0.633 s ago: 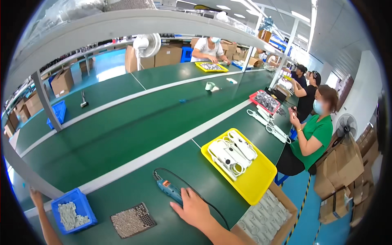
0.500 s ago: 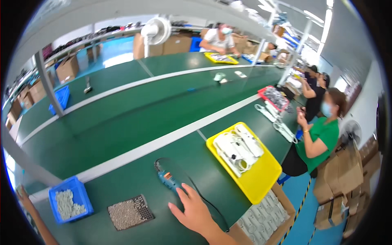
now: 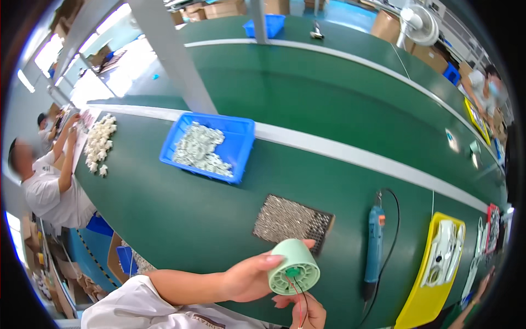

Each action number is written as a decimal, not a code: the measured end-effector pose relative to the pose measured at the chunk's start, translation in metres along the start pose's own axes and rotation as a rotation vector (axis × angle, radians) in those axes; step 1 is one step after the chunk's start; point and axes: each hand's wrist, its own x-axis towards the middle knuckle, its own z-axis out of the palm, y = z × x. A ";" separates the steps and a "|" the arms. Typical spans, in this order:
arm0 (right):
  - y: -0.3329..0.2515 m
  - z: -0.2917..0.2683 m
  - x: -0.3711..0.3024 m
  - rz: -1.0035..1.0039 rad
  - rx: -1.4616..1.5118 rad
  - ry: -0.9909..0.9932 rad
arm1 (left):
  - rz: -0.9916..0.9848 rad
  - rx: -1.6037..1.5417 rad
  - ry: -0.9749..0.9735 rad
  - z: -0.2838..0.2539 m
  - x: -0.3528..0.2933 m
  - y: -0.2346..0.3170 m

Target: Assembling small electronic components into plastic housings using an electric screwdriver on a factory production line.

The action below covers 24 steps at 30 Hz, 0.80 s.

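My left hand (image 3: 249, 281) is closed around a light green round housing (image 3: 294, 255), probably a small fan or motor part, tilted with its ribbed face toward me. A green hub sits in the middle of that face. Thin red and black wires (image 3: 301, 300) run out of it and down to my right hand (image 3: 309, 313). The right fingers are pinched on the wires just below the housing. Just beyond the housing lies a dark perforated tray (image 3: 287, 220) filled with small metal screws. An electric screwdriver (image 3: 375, 241), blue with a black cable, rests to the right.
A blue bin (image 3: 241, 162) of pale small parts stands beyond the screws. White pieces (image 3: 100, 140) are heaped near a seated person (image 3: 52, 181) on the left. At right are a yellow tray (image 3: 413, 304) with white housings and another person's arm (image 3: 483, 285). A metal post (image 3: 170, 55) rises behind the bin.
The view has swung left, so the bin, screws and screwdriver appear farther right. My right hand has left the screwdriver's side. Both hands are now together at the green housing.
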 end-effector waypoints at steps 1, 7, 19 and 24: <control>-0.001 -0.004 -0.005 0.058 0.036 -0.009 | -0.058 -0.040 -0.085 -0.007 0.005 -0.010; 0.013 -0.052 -0.029 0.261 0.579 0.178 | -0.169 -0.099 -0.005 -0.003 0.036 -0.048; -0.002 -0.039 -0.039 0.269 0.117 0.268 | -0.269 0.545 0.071 -0.008 0.028 -0.046; -0.006 -0.043 -0.040 0.240 0.035 0.208 | -0.043 1.025 0.116 -0.005 0.017 -0.035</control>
